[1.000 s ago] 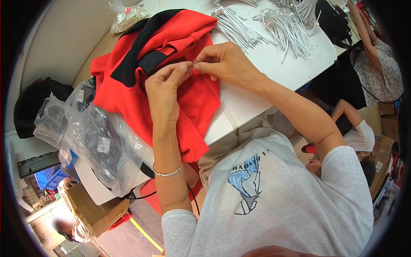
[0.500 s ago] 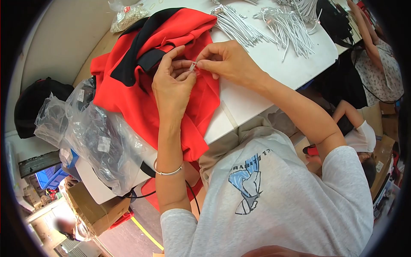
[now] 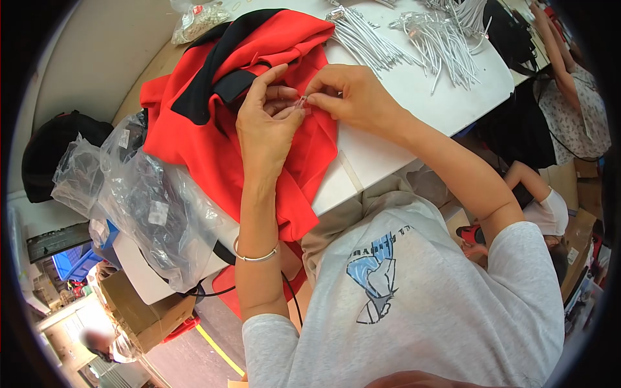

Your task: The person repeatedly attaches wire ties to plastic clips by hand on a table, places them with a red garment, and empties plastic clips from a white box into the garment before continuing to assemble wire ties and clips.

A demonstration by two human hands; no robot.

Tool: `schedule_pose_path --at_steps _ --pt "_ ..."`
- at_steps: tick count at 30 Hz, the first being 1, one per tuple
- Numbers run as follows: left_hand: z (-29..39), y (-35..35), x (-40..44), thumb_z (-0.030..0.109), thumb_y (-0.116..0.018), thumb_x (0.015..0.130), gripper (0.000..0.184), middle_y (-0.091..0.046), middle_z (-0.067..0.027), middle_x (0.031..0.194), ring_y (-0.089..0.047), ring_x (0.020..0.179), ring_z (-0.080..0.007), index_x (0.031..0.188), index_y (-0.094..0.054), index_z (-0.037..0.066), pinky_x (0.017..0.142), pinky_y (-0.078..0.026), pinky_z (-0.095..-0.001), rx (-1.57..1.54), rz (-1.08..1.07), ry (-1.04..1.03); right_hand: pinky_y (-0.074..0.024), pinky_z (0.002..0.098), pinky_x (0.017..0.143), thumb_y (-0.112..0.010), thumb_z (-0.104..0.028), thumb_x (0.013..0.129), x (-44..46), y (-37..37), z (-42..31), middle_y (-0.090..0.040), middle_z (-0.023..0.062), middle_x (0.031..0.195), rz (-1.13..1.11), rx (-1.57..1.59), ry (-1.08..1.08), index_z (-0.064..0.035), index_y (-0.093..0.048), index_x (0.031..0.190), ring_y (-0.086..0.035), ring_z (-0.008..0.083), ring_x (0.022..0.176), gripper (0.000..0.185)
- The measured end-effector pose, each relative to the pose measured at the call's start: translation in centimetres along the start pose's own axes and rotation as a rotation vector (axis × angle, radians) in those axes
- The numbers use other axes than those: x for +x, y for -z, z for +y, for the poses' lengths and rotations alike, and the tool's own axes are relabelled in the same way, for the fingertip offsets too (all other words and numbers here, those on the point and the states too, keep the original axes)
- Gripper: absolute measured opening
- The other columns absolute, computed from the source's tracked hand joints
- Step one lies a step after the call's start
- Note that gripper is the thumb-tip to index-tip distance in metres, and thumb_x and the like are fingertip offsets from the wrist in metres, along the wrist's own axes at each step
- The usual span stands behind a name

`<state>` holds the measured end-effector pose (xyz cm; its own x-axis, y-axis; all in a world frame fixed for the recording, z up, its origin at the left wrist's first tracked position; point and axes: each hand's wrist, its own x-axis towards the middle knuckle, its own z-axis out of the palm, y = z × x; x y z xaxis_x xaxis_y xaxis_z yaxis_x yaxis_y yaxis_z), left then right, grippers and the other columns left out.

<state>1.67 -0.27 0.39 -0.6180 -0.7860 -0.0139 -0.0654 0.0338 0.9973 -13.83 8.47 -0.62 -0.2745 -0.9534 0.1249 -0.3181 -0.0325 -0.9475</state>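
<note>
Small clear piece (image 3: 300, 103) at upper centre of frame, over red-and-black garment (image 3: 194, 145); fine detail too small to read. Left hand (image 3: 268, 126): thumb and fingers pinching the piece from below. Right hand (image 3: 359, 100): thumb and forefinger closed on its upper end. Garment lies on white table (image 3: 414, 132) — white wires (image 3: 372, 42) upper right, clear plastic bag (image 3: 152, 207) at left.

Small clear piece (image 3: 301, 103), details too tiny
</note>
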Motion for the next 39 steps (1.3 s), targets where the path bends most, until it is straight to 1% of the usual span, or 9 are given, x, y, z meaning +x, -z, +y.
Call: schedule_pose_path --at_steps 4,5,10,15,20,24,30,35,39 --pt "-0.5 -0.2 0.0 -0.014 -0.068 0.074 0.056 -0.065 -0.0097 0.098 -0.064 0.083 -0.0146 0.125 -0.063 0.008 0.076 -0.056 -0.0228 0.113 -0.007 -0.042 -0.043 0.0284 0.058 -0.066 0.0 0.083 0.1 -0.7 1.6 -0.06 0.0036 0.077 0.087 -0.41 0.467 -0.0017 -0.067 0.083 -0.053 0.017 0.062 0.002" --pt "-0.4 -0.2 0.0 -0.014 -0.068 0.074 0.056 -0.065 -0.0097 0.098 -0.064 0.083 -0.0146 0.125 -0.063 0.008 0.076 -0.056 -0.0228 0.114 -0.01 -0.042 -0.043 0.0284 0.058 -0.066 0.0 0.083 0.1 -0.8 1.7 -0.06 0.0036 0.077 0.089 -0.41 0.466 -0.0017 -0.067 0.083 -0.053 0.017 0.062 0.002" --pt "0.3 0.2 -0.6 -0.009 -0.071 0.074 0.042 -0.066 -0.0068 0.091 -0.064 0.078 -0.0138 0.113 -0.069 0.006 0.07 -0.054 -0.0236 0.571 0.067 -0.164 -0.0423 0.0312 0.062 -0.065 0.001 0.081 0.1 -0.7 1.7 -0.057 0.0046 0.079 0.071 -0.42 0.445 -0.0017 -0.064 0.083 -0.052 0.0213 0.066 0.003" --pt "1.0 1.0 -0.7 -0.003 -0.076 0.078 0.028 -0.068 -0.0011 0.081 -0.057 0.064 -0.0098 0.105 -0.071 0.003 0.062 -0.05 -0.0216 0.886 -0.023 -0.028 -0.0423 0.0305 0.061 -0.066 0.001 0.081 0.1 -0.4 1.8 -0.059 0.0046 0.078 0.067 -0.37 0.418 -0.0026 -0.066 0.087 -0.052 0.0206 0.065 0.006" --pt "1.7 0.5 -0.9 -0.001 -0.074 0.078 0.018 -0.072 -0.0079 0.084 -0.065 0.067 -0.0145 0.096 -0.073 0.001 0.065 -0.053 -0.0229 0.68 -0.005 0.064 -0.0408 0.0288 0.059 -0.067 0.0 0.081 0.2 -0.2 1.9 -0.06 0.0041 0.078 0.102 -0.33 0.438 -0.0039 -0.067 0.089 -0.05 0.0181 0.064 0.009" --pt "1.1 0.0 -0.7 -0.001 -0.072 0.084 0.013 -0.074 -0.012 0.091 -0.069 0.072 -0.0152 0.097 -0.071 -0.004 0.069 -0.056 -0.0213 0.005 0.08 0.106 -0.0388 0.0265 0.056 -0.067 0.0 0.081 -0.2 0.0 0.6 -0.061 0.0032 0.077 0.219 -0.297 0.366 -0.0037 -0.068 0.089 -0.049 0.0151 0.061 0.009" --pt "0.3 -0.9 -0.5 0.001 -0.069 0.09 0.014 -0.074 -0.0141 0.093 -0.072 0.08 -0.0169 0.1 -0.07 -0.009 0.074 -0.058 -0.0217 -0.258 0.14 0.039 -0.0374 0.0249 0.054 -0.066 0.0 0.082 -0.1 -0.7 0.9 -0.061 0.0022 0.075 0.251 -0.234 0.376 -0.0035 -0.067 0.089 -0.047 0.0131 0.058 0.008" --pt "0.5 -1.6 -0.4 0.002 -0.07 0.091 0.017 -0.074 -0.0141 0.094 -0.072 0.08 -0.0181 0.104 -0.07 -0.009 0.074 -0.06 -0.0232 -0.449 0.111 0.154 -0.0367 0.0242 0.053 -0.066 -0.001 0.083 -0.2 -0.5 0.3 -0.061 0.001 0.073 0.266 -0.137 0.19 -0.0038 -0.067 0.089 -0.046 0.0112 0.058 0.007" --pt "0.3 -1.9 -0.6 0.003 -0.07 0.09 0.02 -0.074 -0.0146 0.094 -0.072 0.08 -0.0187 0.107 -0.07 -0.008 0.073 -0.059 -0.0221 -0.395 0.172 0.122 -0.0357 0.0228 0.052 -0.067 -0.002 0.084 0.2 -0.9 1.1 -0.061 -0.0005 0.074 0.324 -0.328 0.425 -0.0048 -0.068 0.089 -0.044 0.0084 0.058 0.006"
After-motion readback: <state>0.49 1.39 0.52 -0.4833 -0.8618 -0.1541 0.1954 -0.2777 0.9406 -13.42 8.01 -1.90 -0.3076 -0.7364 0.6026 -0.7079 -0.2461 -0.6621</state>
